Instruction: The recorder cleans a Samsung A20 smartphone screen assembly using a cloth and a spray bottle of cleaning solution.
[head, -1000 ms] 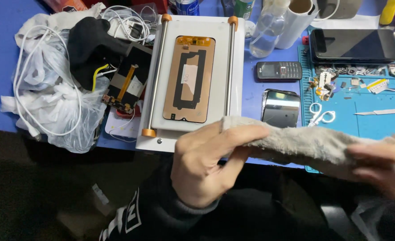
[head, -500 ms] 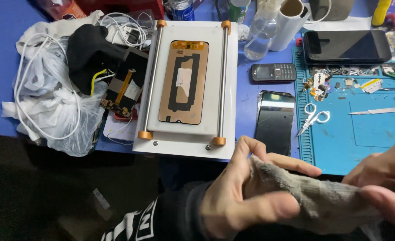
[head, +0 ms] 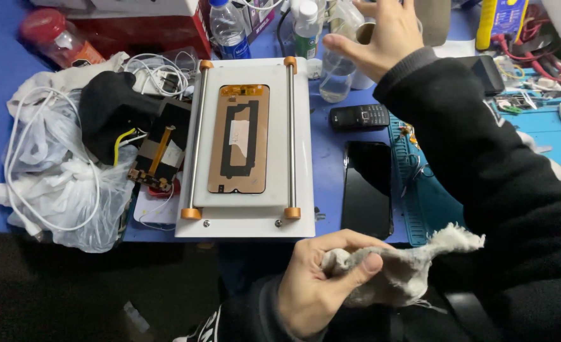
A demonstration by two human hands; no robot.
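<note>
Gripping a crumpled grey cloth (head: 394,269), the left hand (head: 321,278) is curling its fingers and thumb around one end, low in the view and just in front of the table edge; the free end of the cloth is trailing to the right, against the dark sleeve (head: 483,164). The right hand (head: 378,35) is reaching across the far side of the blue table (head: 2,95) with fingers spread and holding nothing, hovering over a clear bottle (head: 339,76) and beside a small white-capped bottle (head: 306,28). The sleeve of that arm is crossing above a teal work mat (head: 429,202), hiding much of it. Between the two hands, a white plate with two metal rails (head: 245,149) is carrying a phone screen panel lying face down (head: 239,139). To its right, a small keypad phone (head: 359,117) and a black glass panel (head: 369,187) are lying flat on the table. To its left, a black cloth (head: 106,107), a circuit part with a yellow strip (head: 157,149), white cables (head: 160,66) and a crumpled white plastic bag (head: 59,183) are crowding the table. A blue-capped water bottle (head: 226,25) and a red-lidded jar (head: 56,38) are standing at the far edge.
</note>
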